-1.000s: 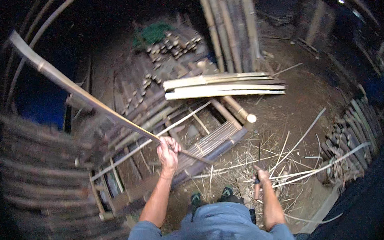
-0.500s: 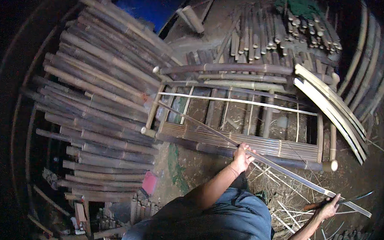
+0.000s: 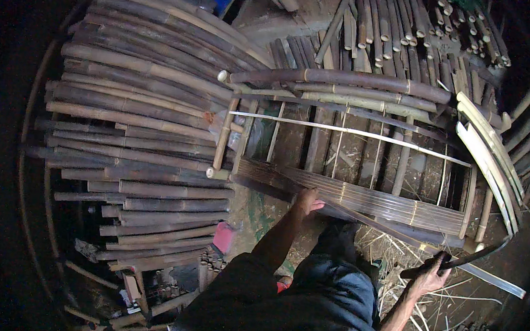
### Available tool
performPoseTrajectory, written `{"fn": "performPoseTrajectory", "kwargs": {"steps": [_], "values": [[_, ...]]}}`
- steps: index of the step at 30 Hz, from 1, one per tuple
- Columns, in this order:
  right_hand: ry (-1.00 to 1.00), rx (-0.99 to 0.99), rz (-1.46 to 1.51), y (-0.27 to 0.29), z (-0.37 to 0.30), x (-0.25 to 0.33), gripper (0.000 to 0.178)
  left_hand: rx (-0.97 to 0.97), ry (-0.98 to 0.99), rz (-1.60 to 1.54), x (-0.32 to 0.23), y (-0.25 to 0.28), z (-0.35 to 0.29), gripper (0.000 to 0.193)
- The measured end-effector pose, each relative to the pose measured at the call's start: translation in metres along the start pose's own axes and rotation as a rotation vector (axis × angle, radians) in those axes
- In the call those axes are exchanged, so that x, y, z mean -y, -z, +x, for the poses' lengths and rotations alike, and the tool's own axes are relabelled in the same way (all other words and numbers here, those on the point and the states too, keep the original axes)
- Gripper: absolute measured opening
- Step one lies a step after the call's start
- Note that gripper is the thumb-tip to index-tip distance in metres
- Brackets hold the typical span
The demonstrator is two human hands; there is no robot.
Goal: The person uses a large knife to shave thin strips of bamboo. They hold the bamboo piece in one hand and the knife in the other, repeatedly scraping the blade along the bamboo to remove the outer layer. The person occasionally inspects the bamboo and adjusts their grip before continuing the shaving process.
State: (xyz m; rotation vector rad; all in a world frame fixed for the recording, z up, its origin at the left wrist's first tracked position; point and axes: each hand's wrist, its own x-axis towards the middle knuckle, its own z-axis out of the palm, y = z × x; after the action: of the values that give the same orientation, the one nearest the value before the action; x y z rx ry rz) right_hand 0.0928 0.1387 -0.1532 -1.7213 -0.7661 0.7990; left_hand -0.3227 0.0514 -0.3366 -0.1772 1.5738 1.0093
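A long, narrow bamboo strip [image 3: 388, 229] slants across the near side of a bamboo frame [image 3: 384, 80]. Its left end lies over a row of thin bamboo slats [image 3: 390, 200] fixed in the frame. My left hand [image 3: 309, 201] is closed around the strip near the front rail. Lower right, my right hand [image 3: 433, 278] grips the dark handle of a knife [image 3: 481, 254], whose curved blade points up and right. The strip passes by this hand and its pale end sticks out beyond; whether the fingers also pinch it is hard to see. One pale strip [image 3: 352, 132] spans the frame's opening.
Stacked bamboo poles [image 3: 140, 121] fill the left side. More cut poles [image 3: 395, 28] are piled at the back. Pale split bamboo pieces [image 3: 490, 161] lean at the frame's right end. Shavings [image 3: 387, 258] litter the ground by my legs. A pink object [image 3: 223, 237] sits at the left pile.
The view has shifted. My left hand has moved left along the frame, and the strip has come lower over the slats. My right hand has turned the knife blade further upward.
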Motion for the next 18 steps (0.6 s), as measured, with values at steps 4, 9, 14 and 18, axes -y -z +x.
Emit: {"fn": "performPoseTrajectory", "kwargs": {"steps": [4, 9, 14, 18], "values": [[-0.102, -0.078, -0.020, -0.012, -0.004, 0.019, 0.023, -0.055, 0.033, 0.028, -0.011, -0.008, -0.001, 0.040], [-0.056, -0.108, -0.060, -0.004, -0.001, 0.011, 0.029, 0.040, -0.040, 0.012, -0.007, -0.004, 0.005, 0.046], [0.023, -0.069, -0.007, -0.011, -0.004, -0.007, 0.031, 0.074, 0.039, 0.014, -0.003, 0.026, 0.028, 0.049], [-0.090, -0.087, -0.013, -0.011, -0.007, -0.005, 0.029, 0.065, -0.010, 0.203, -0.008, 0.016, 0.018, 0.053]]}}
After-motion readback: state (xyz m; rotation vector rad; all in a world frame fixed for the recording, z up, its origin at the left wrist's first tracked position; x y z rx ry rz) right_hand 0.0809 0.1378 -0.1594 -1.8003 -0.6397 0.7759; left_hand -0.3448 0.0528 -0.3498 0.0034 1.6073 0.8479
